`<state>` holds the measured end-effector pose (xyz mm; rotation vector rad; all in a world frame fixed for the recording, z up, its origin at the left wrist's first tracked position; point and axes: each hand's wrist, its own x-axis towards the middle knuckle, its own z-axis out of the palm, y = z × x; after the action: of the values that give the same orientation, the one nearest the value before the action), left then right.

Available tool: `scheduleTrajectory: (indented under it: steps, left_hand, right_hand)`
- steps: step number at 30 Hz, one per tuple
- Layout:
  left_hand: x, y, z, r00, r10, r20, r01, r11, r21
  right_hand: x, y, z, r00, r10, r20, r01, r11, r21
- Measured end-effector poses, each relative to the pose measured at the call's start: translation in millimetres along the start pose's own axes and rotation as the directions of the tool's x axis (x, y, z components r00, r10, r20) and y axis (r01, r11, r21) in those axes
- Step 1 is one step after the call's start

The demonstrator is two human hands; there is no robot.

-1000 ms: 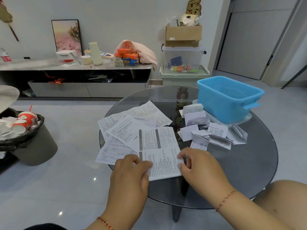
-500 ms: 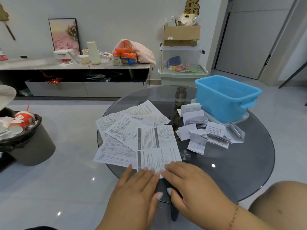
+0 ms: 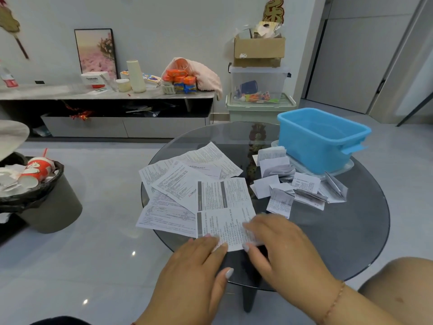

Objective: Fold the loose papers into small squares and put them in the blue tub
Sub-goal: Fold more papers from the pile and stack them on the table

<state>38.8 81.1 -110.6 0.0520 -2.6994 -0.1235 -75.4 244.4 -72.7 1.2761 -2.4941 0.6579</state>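
Both hands lie flat with straight fingers on the near end of a printed sheet at the near edge of the round glass bench: the left hand presses its near left corner with the fingertips, and the right hand presses its near right part, grasping nothing, its outline blurred. The sheet shows a crease across its middle and overlaps a spread of loose papers fanned out to the left and far side, some hanging over the bench edge. To the right of these sits a cluster of folded papers, some partly sprung open. Just beyond that cluster, at the far right of the bench, stands the blue tub on a clear lid. On the floor at far left is a full waste bin.
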Motion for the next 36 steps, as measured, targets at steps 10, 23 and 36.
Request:
scheduleTrajectory:
  steps: [10,23,36]
  left_hand:
    - [2,3,-4,0.999,-0.013,0.048,0.015,0.999,-0.046]
    - [-1,0,10,0.988,0.059,-0.14,-0.052,0.997,0.053]
    - [1,14,13,0.997,0.076,0.008,-0.077,0.992,0.104]
  right_hand:
    - [114,-11,4,0.804,0.118,0.583,-0.016,0.984,-0.178]
    - [131,-1,21,0.689,0.062,0.723,0.093,0.981,-0.172]
    - [125,-1,26,0.791,0.092,0.605,0.007,0.987,-0.159]
